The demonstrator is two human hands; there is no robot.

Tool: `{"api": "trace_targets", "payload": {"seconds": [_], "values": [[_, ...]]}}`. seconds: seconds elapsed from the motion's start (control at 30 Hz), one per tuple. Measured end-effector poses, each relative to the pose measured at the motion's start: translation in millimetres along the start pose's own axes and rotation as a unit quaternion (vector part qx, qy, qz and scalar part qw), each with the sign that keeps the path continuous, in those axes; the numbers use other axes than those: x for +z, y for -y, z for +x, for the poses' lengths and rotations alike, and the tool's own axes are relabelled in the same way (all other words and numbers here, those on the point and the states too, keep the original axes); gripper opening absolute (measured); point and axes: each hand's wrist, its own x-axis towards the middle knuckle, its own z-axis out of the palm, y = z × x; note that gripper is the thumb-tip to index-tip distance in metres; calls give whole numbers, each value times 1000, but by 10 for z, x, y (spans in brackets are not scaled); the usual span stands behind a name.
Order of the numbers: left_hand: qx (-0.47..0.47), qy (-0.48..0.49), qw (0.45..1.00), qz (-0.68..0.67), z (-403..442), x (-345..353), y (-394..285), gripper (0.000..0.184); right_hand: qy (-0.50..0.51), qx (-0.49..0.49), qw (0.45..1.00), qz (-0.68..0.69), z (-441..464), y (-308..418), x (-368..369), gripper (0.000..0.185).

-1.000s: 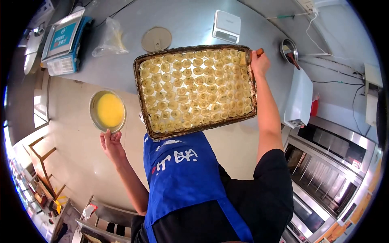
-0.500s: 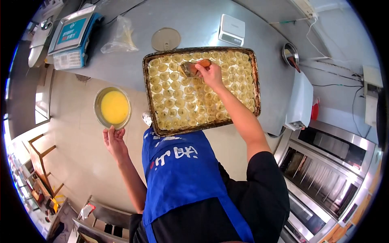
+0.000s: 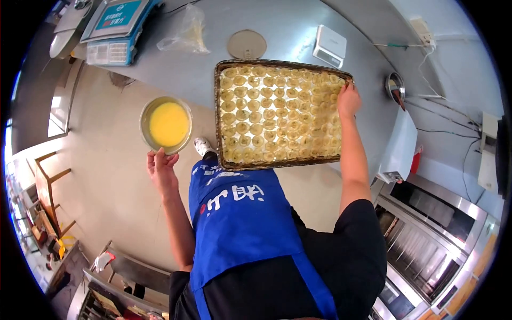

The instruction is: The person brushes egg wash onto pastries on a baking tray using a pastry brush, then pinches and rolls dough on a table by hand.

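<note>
A steel table is bearing a tray of round pieces, a bowl hovering to the tray's left.
The tray is overhanging the near edge, seemingly for easy reach. The left hand is pinching the bowl's near rim — perhaps keeping it level. The right hand is curling at the tray's right edge — I cannot tell what it is grasping.

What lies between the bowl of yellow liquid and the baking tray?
In the head view, the gap between bowl and tray shows the table edge above, then floor, with a white shoe lower down.
</note>
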Motion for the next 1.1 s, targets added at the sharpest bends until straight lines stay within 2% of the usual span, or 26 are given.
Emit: {"api": "trace_targets", "payload": {"seconds": [0.07, 0.1, 0.17, 0.23, 0.3, 0.37, 0.4, 0.47, 0.5, 0.53, 0.57, 0.63, 0.7, 0.73, 0.8, 0.83, 0.87, 0.9, 0.93, 1.0, 1.03, 1.1], "values": [[1, 11, 1000, -11, 19, -10, -9, 13, -12, -30, 999, -37, -37, 363, 52, 25], [1, 14, 1000, -17, 12, 2, -28, 14, 32, -5, 999, -7, -91, 743, -146, 24], [-1, 16, 1000, -13, 40, -19, -45, 13, 51, -68, 990, 108, -303, 1366, -202, 25], [-4, 25, 999, -19, 48, -21, -48, 13, 39, -177, 963, 200, -597, 2024, -345, 24], [-8, 29, 999, -17, 69, -37, -60, 12, 93, -220, 931, 275, -890, 2599, -606, 29], [-12, 34, 999, -18, 81, -43, -80, 12, 135, -209, 889, 385, -1076, 2915, -753, 36], [-12, 40, 999, -13, 84, -41, -89, 13, 135, -210, 889, 383, -1094, 2908, -781, 36], [-10, 38, 999, -15, 64, -43, -119, 13, 175, -96, 842, 501, -1092, 2881, -831, 31], [-18, 36, 999, -7, 59, -13, -138, 14, 235, 20, 854, 464, -1004, 2761, -828, 29], [-26, 32, 999, 0, 51, 6, -149, 14, 140, 36, 830, 539, -994, 2551, -519, 25], [-24, 23, 999, -6, 40, 10, -158, 14, 94, 40, 875, 474, -922, 2286, -485, 22], [-33, 33, 999, 11, 42, 22, -157, 15, 31, 47, 936, 348, -811, 1756, -526, 35], [-33, 37, 999, 0, 69, 6, -123, 15, 54, 82, 966, 240, -758, 1236, -411, 43], [-35, 50, 998, -3, 79, -11, -113, 14, 57, 80, 966, 241, -726, 1117, -426, 43], [-38, 52, 998, 1, 95, 3, -98, 14, 2, 30, 995, 90, -715, 1043, -527, 39], [-44, 59, 997, 2, 99, 5, -90, 14, 7, 32, 995, 89, -766, 1059, -541, 39], [-47, 64, 997, 2, 105, 20, -88, 14, 12, 99, 949, 300, -758, 1234, -700, 33], [-46, 64, 997, 6, 114, 24, -64, 13, 19, 161, 853, 497, -720, 1481, -883, 27], [-43, 54, 998, 11, 98, 59, -49, 13, 29, 160, 850, 501, -700, 1737, -1117, 27], [-47, 72, 996, 12, 97, 95, -63, 12, 33, 151, 711, 686, -733, 2331, -1689, 18], [-43, 64, 997, 17, 97, 102, -71, 12, 41, 152, 706, 691, -783, 2589, -1899, 18], [-56, 82, 995, 12, 103, 115, -75, 11, 111, 91, 685, 714, -915, 3020, -2222, 17]]}}
